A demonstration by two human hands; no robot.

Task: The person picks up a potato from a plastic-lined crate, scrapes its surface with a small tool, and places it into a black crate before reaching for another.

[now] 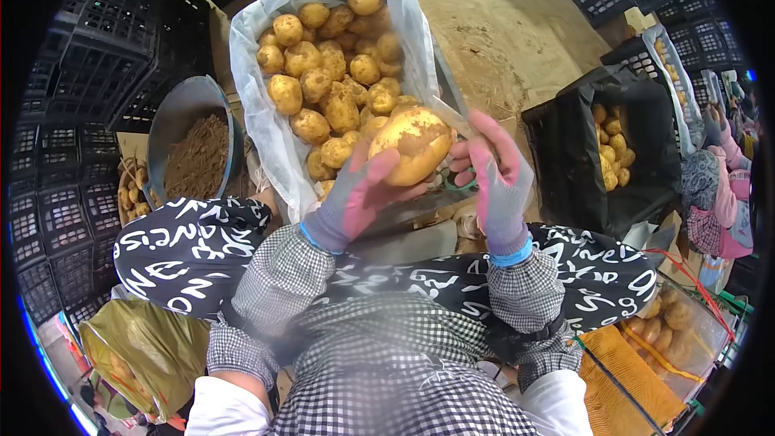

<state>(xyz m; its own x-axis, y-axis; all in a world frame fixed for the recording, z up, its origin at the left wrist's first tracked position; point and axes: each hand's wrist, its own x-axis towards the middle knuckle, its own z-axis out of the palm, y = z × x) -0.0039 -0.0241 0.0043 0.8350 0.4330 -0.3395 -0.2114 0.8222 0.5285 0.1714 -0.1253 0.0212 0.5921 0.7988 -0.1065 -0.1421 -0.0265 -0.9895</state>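
Observation:
A large yellow potato (413,145), with brown soil patches on its skin, rests in my left hand (355,194). The gloved fingers and thumb of that hand wrap round its lower left side. Close to the potato's right side is my right hand (496,182), its fingers bent inward. A thin greyish strip (454,119) runs from the potato's upper right towards these fingers; I cannot tell what they grip. Both hands wear grey and pink gloves. Just beyond them stands a crate lined with translucent white plastic (246,40), filled with soil-marked potatoes (339,105).
A tub (153,133) of brown soil (196,157) stands at the left, beside stacked black crates (105,40). On the right, a black-lined crate (565,129) holds more potatoes (613,149). Bagged potatoes (666,323) are at lower right. Another person (718,186) is at the far right.

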